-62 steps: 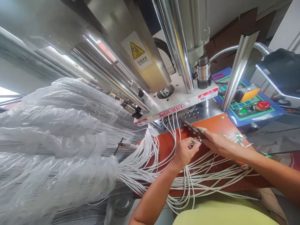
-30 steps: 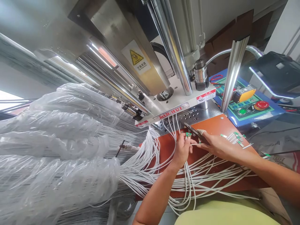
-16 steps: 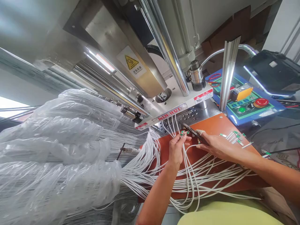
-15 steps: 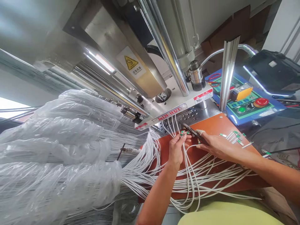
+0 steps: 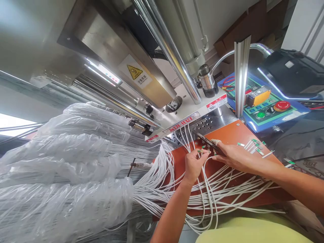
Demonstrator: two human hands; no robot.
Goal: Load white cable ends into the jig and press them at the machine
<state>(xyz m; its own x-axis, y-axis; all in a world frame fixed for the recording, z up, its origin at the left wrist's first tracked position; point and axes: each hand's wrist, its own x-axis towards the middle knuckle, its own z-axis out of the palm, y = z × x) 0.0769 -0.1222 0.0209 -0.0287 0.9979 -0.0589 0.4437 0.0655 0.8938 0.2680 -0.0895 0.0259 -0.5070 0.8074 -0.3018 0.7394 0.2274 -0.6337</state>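
Observation:
My left hand [image 5: 194,166] pinches the end of a white cable with a small green connector, just left of a dark metal mold plate [image 5: 206,140]. Wrapped round the plate's right end is my right hand [image 5: 231,156], its thumb covered at the tip. Small green connector pieces sit along the plate's near side. White cables [image 5: 210,189] hang from that spot and run over the orange-brown board [image 5: 229,135]. Behind, a few cables [image 5: 187,133] pass under the front of the press marked MIN-HUI [image 5: 183,122].
Plastic-wrapped cable bundles [image 5: 65,199] fill the left side. Loose connectors with green ends [image 5: 253,146] lie on the board's right. A blue control box [image 5: 275,111] with red and green buttons stands behind, near a metal post [image 5: 241,81]. Chrome columns [image 5: 169,50] rise above.
My left hand has moved slightly right and down along the plate, and its fingers are pinched closer together. The view has shifted a little. My right hand keeps its hold.

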